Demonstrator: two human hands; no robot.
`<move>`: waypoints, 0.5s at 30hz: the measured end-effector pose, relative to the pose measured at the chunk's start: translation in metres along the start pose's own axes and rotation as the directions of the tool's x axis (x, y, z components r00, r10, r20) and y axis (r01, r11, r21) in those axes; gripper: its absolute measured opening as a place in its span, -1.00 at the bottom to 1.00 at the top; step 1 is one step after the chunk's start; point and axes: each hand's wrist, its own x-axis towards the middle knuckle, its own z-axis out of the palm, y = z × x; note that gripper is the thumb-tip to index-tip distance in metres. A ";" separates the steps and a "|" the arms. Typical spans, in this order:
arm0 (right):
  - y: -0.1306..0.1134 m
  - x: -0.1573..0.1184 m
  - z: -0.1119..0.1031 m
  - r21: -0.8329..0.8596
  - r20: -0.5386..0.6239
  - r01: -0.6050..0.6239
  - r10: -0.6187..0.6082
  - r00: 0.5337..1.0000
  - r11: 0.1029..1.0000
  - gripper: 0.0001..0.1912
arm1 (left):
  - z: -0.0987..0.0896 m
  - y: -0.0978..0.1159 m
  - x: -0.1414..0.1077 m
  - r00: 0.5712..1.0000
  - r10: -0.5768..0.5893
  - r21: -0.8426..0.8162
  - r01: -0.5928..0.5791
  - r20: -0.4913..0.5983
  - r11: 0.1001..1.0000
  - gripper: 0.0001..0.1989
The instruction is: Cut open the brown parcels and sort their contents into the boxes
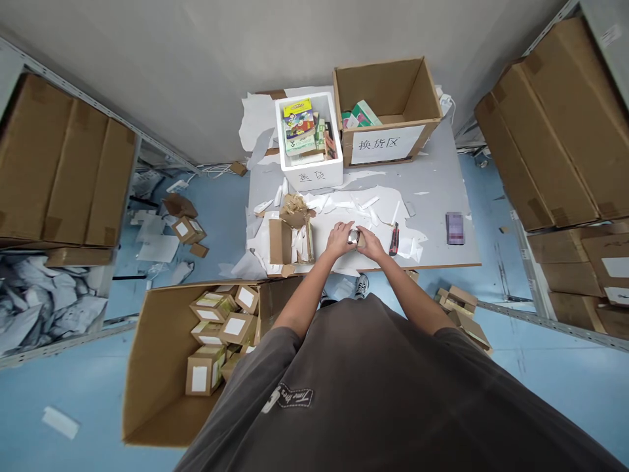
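My left hand (339,240) and my right hand (370,244) meet over the near edge of the work table (442,190). Between them is a small round silvery item (353,236), with the fingers of my left hand closed against it. A bit of brown (362,240) shows beside it, at the fingers of my right hand, which are closed too; what it is I cannot make out. A red and black box cutter (394,238) lies just right of my right hand. Left of my left hand stands an open small carton (280,242) with white paper inside.
At the back stand a white foam box (314,176) of packaged goods and a cardboard box (427,134) holding green-white packs. A phone-like purple item (455,228) lies at right. A large carton (147,367) of small parcels stands at lower left. Shelved cartons (555,124) flank the table.
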 end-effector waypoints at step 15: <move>0.006 -0.007 0.007 0.235 -0.136 -0.060 0.094 0.986 0.970 -0.11 | 0.043 -0.056 0.001 0.957 -0.279 -0.712 0.251 0.081 0.656 -0.37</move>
